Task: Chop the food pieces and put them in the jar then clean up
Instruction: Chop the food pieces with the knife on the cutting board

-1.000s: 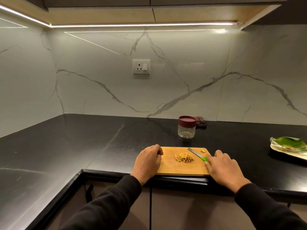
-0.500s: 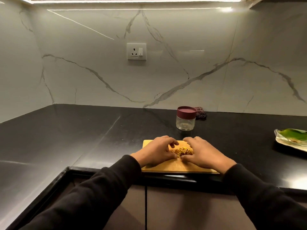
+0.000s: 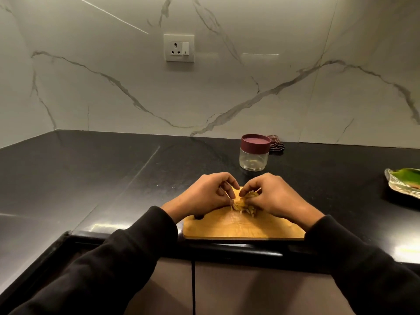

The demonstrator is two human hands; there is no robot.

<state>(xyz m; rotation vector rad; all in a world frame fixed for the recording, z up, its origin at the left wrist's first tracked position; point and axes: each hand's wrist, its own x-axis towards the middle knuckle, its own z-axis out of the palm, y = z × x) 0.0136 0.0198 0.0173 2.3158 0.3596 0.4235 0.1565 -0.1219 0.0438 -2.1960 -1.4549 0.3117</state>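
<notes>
- Head view, lower centre of the frame: the left hand and the right hand meet over the far half of the wooden chopping board, which lies at the near edge of the black worktop.
- Both hands have their fingers curled inward round the pile of chopped food pieces, cupping it from either side; a few pale strips show in the gap between them.
- How much of the pile each hand truly holds is hard to say, since the fingers cover most of it.
- Just above the hands in the frame stands the jar, upright, clear-bodied, with its maroon lid on.
- It sits up and slightly right of the pile, nearer the right hand than the left.
- My judgement: the coming move turns on that short path up-frame, and the lid must come off before any pieces go in.
- At the right edge lies a plate with something green on it.
</notes>
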